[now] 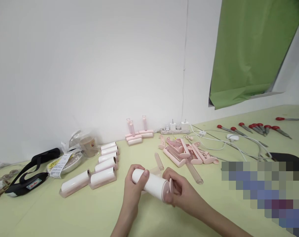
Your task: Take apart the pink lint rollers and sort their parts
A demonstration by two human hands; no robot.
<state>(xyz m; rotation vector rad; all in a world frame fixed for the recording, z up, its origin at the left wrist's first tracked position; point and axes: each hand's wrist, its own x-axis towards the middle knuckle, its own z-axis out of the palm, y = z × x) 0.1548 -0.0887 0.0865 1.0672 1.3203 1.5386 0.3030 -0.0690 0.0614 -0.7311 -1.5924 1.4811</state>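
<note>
Gripping white roll (151,185) in curled left hand (136,182), pinching pink end piece (167,195) in right hand (181,187); apparently fitting together, likely needing alignment next.

Over the table (65,217), a roll (149,184) sits between the left hand (137,181) and the right hand (180,186); just behind them lies a tube (158,161); behind and to the right is a heap of frames (185,153); beyond that, along the wall (114,65), a power strip (175,131) holds chargers (172,125); left of the strip, also by the wall, are rollers (135,141); left of the hands, more rolls run in a file from front to back, one to the file's left; left of its back end stands a cup (88,146), then a packet (65,162), then a strap (37,161); cables (223,148) lie right of the heap, tools (254,125) farther right, below the blind (253,52).
</note>
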